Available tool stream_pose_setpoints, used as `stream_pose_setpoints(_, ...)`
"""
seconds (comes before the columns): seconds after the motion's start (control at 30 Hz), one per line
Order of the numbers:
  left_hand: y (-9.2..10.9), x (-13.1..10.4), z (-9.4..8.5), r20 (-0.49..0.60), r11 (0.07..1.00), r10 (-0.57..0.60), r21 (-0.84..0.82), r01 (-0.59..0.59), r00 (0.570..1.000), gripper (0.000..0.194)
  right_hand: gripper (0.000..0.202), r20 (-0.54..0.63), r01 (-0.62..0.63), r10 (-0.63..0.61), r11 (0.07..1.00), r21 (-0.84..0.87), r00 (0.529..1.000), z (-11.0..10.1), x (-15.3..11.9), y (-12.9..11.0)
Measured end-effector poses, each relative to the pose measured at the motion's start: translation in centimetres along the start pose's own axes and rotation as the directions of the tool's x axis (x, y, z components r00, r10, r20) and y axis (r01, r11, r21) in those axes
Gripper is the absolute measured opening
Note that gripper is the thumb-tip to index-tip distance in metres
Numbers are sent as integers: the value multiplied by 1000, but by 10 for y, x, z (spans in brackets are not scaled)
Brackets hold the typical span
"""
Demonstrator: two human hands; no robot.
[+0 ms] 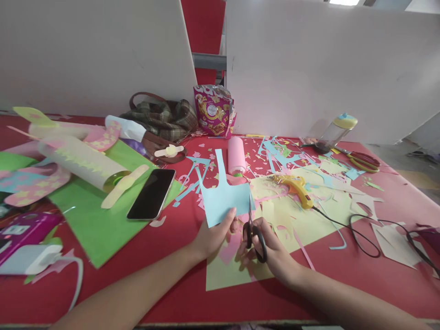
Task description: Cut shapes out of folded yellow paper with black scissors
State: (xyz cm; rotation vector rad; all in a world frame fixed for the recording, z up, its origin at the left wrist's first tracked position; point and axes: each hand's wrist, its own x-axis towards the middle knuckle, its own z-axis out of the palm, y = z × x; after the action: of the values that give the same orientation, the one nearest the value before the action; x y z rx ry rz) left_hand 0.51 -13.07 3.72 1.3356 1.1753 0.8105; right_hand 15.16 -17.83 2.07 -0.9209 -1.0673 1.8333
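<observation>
Between thumb and fingers, my left hand [217,234] grips the lower edge of a light blue sheet of paper [225,198], which has notches cut from its top and a tall strip standing up. My right hand [271,250] has its fingers through the black handles of a pair of scissors [255,240]. The scissors' blades point away from me and lie at the right edge of the blue paper. Under both hands, a pale yellow sheet [220,277] rests on the red table [172,284]. Parts of my right fingers are hidden behind the handles.
A yellow glue gun [298,189] with a black cord lies right of the paper. Left are a phone [151,195] on a green sheet [92,238] and rolled paper shapes [82,162]. Behind stand a pink bottle [236,155], snack bag [215,111] and clear bottle [335,133] among paper scraps.
</observation>
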Motion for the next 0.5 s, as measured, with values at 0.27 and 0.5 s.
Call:
stream_pose_setpoints(0.27, 0, -1, -1, -14, 1000, 7, 21, -6, 1000, 34, 25, -7, 46, -47, 997, -65, 999, 2, 0, -1)
stream_pose_setpoints(0.5, 0, 4, -7, -115, 986, 113, 133, -97, 987, 30, 29, -51, 36, -40, 996, -76, 998, -1, 1, 1)
